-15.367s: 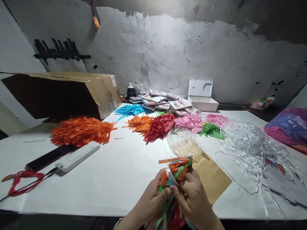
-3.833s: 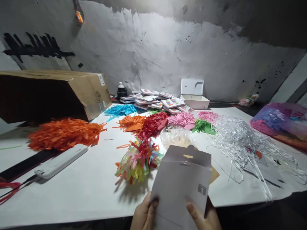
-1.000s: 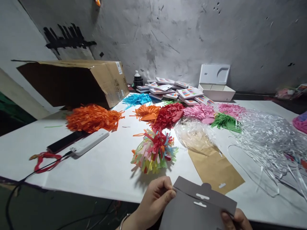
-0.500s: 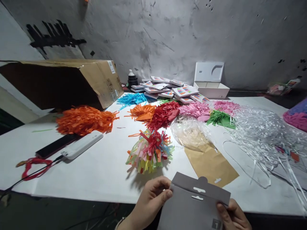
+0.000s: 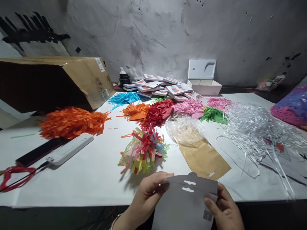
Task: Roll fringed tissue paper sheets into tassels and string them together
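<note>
My left hand (image 5: pixel 150 196) grips the upper left edge of a grey cardboard packaging box (image 5: pixel 182 207), thumb in front and fingers behind. The right side of the box is pinched by my right hand (image 5: pixel 224 207). Two white hanger slots cut through its top flap, and a dark square label shows at the lower right. Its bottom runs out of view. Just beyond my left hand stands a multicoloured bunch of paper fringe (image 5: pixel 145 150). A brown paper envelope (image 5: pixel 206 159) lies past the box, partly covered by clear plastic wrapping (image 5: pixel 185 127).
Fringe bundles in orange (image 5: pixel 74 121), red (image 5: pixel 157 111), pink (image 5: pixel 188 107), green (image 5: pixel 214 115) and blue (image 5: pixel 126 98) spread across the white table. Shiny white strips (image 5: pixel 251 124) lie right. A cardboard carton (image 5: pixel 88 80), stacked flat boxes (image 5: pixel 178 88), an open white box (image 5: pixel 205 88) and a power bank (image 5: pixel 70 149) surround them.
My hands and the box have moved slightly left in the view. The box's top has tilted and now bows, and my right thumb presses higher on its front. The whole view has shifted.
</note>
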{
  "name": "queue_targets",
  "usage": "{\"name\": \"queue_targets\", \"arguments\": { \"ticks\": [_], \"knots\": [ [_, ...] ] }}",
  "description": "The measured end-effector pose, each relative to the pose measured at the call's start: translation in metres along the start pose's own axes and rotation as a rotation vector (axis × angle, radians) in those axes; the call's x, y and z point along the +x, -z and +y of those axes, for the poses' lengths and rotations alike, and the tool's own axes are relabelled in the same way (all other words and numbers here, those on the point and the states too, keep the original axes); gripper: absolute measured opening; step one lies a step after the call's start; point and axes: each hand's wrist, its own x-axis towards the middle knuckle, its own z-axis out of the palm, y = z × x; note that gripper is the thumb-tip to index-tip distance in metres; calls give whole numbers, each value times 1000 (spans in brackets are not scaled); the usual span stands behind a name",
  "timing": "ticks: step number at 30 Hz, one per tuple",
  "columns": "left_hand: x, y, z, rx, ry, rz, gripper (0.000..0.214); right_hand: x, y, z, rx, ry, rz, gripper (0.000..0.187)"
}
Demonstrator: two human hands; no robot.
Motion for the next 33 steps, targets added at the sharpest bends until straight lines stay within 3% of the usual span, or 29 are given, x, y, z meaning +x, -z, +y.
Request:
{"name": "queue_targets", "arguments": {
  "ticks": [2,5,7,10,14,20,24,29,33],
  "knots": [
    [1,1,0,-44,10,-33,25,3,2,-8,-59,25,-111,47],
    [3,5,2,-158,-49,-101,21,10,8,-17,-143,241,-415,22],
    [4,9,4,-154,-90,-132,28,15,12,-19,-161,362,-524,22],
    [4,14,7,-38,-68,-185,32,20,18,-25,-311,505,-529,22],
    [5,12,12,122,-79,-181,13,22,21,-47,-693,854,-637,25],
    [10,-3,14,145,-172,-196,21,24,-3,-67,-1073,1100,-632,31],
    [10,-4,10,123,-202,-149,33,29,-17,-67,-1161,1147,-723,34],
    [16,-6,5,50,-184,-43,31,41,-18,-62,-1260,1229,-747,34],
    [23,-7,5,54,-149,-61,29,52,-17,-57,-1258,1205,-769,33]
  ]
}}
